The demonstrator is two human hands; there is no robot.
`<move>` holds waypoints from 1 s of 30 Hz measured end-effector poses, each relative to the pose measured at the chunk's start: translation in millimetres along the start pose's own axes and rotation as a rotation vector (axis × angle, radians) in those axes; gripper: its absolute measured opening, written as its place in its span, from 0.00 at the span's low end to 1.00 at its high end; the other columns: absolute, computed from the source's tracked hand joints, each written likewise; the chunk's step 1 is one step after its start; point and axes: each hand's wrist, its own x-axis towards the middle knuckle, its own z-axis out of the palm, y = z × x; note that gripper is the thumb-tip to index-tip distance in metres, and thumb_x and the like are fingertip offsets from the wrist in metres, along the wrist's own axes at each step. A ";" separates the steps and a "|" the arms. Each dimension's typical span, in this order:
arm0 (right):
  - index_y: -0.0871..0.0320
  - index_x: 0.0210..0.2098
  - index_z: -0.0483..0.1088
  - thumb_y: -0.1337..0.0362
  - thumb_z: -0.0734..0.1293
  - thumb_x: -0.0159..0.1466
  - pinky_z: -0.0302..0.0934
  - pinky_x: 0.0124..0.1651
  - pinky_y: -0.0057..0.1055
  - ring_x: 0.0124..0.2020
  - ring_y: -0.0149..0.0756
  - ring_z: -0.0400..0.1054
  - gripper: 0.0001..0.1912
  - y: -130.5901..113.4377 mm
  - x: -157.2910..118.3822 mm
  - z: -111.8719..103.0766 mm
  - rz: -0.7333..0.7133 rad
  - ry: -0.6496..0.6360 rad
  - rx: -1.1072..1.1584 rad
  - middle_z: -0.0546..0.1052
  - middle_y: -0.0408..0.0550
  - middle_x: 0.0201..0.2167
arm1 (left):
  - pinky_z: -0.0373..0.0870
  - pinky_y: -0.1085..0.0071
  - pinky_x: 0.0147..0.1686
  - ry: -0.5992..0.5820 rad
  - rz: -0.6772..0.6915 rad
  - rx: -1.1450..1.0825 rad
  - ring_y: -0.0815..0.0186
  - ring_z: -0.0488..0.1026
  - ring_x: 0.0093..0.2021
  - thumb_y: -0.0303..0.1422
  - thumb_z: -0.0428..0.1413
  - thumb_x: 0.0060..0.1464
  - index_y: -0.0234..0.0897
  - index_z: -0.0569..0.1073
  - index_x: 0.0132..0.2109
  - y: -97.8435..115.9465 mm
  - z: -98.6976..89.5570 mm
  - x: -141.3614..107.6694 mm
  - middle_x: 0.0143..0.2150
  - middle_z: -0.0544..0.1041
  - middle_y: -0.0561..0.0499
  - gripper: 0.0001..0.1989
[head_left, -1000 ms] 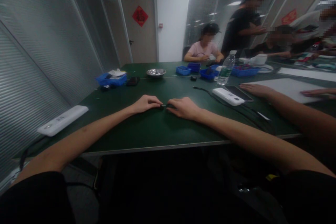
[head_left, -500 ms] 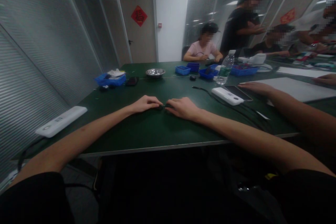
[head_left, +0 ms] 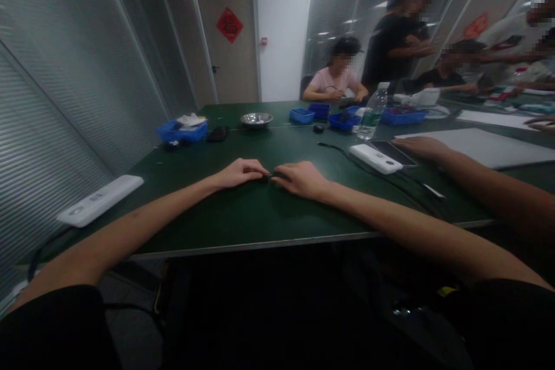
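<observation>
Both my hands rest low over the green table [head_left: 243,214], fingertips almost meeting. My left hand [head_left: 243,173] is closed, thumb and fingers pinched on a small dark piece [head_left: 265,177]. My right hand [head_left: 301,178] sits just right of it, fingers curled together around something dark and mostly hidden. A thin, light-coloured bit shows in the narrow gap between the two hands; its shape is too small to tell. Beyond my hands stands a shiny metal bowl [head_left: 256,121] with small items in it.
Right of my hands lie a white power bank-like box [head_left: 375,159] with cables, a dark phone [head_left: 394,154] and a water bottle [head_left: 373,113]. Blue trays [head_left: 182,130] stand further back. Another person's arm [head_left: 468,170] reaches in from the right. Another white box [head_left: 100,200] lies left.
My hands have hardly moved; the dark piece at my left fingertips shows slightly less. At the back right, people have shifted, and another standing person's head now shows.
</observation>
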 end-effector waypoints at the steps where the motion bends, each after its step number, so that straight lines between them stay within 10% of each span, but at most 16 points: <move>1: 0.56 0.53 0.77 0.49 0.59 0.76 0.54 0.37 0.30 0.35 0.37 0.73 0.22 0.2 1.0 1.2 0.022 -0.009 0.049 0.82 0.52 0.40 | 0.71 0.66 0.48 0.008 0.024 0.031 0.61 0.76 0.48 0.38 0.60 0.65 0.39 0.82 0.55 1.9 2.1 -0.3 0.49 0.79 0.44 0.15; 16: 0.56 0.50 0.80 0.47 0.62 0.74 0.58 0.36 0.29 0.33 0.36 0.73 0.23 10.1 8.1 1.0 0.244 0.007 0.205 0.83 0.50 0.37 | 0.71 0.66 0.42 0.030 -0.104 -0.021 0.62 0.74 0.43 0.41 0.65 0.59 0.40 0.71 0.68 1.0 8.7 4.6 0.46 0.78 0.46 0.32; 30: 0.54 0.48 0.80 0.44 0.60 0.73 0.59 0.38 0.30 0.37 0.39 0.75 0.25 27.9 10.6 1.2 0.386 -0.032 0.131 0.83 0.51 0.39 | 0.72 0.62 0.49 0.064 -0.072 0.136 0.58 0.77 0.50 0.42 0.59 0.65 0.38 0.81 0.51 0.6 4.6 4.3 0.52 0.80 0.43 0.15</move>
